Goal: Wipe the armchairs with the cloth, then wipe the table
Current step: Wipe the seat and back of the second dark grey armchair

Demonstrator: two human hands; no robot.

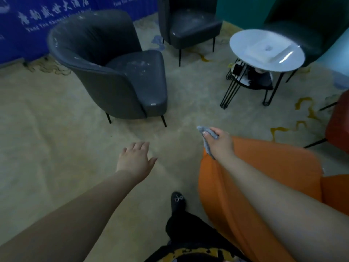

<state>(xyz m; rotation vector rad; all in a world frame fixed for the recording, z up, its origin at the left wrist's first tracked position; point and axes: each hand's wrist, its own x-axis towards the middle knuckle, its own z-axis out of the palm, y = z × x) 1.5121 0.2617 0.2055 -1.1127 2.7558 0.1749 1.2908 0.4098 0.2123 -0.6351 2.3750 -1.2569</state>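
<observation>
A beige carpet (56, 129) with golden swirls is covering the floor; a blue banner (28, 25) is hanging behind.

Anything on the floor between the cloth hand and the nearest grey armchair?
Nothing visible. The right hand grips the cloth; only bare carpet lies between it and the grey armchair.

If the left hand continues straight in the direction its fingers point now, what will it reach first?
Probably the near dark grey armchair. The open left hand points forward and slightly right over bare carpet, roughly toward the chair's front; depth is unclear from one view.
</observation>
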